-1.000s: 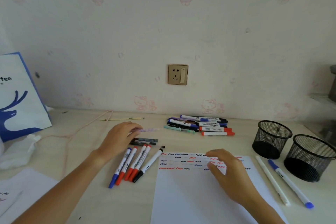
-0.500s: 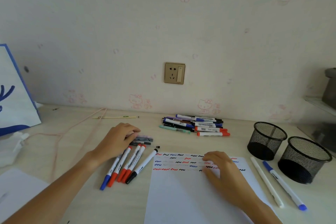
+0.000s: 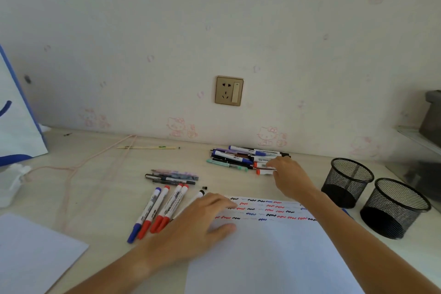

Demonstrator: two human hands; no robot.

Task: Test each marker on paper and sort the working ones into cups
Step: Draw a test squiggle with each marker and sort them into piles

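The right hand (image 3: 287, 175) reaches into a pile of markers (image 3: 243, 159) near the desk's back edge, fingertips on a red-capped marker (image 3: 263, 171); whether they grip it cannot be told. The left hand (image 3: 198, 227) lies flat, fingers straight and slightly spread, pressing the left edge of a white paper sheet (image 3: 274, 258) at the front of the desk (image 3: 100, 193). The sheet carries rows of short red, blue and black squiggles across its top. Just left of it lie five white markers (image 3: 162, 212) side by side, capped blue, red and black. Two black mesh cups (image 3: 347, 182) stand at the right edge
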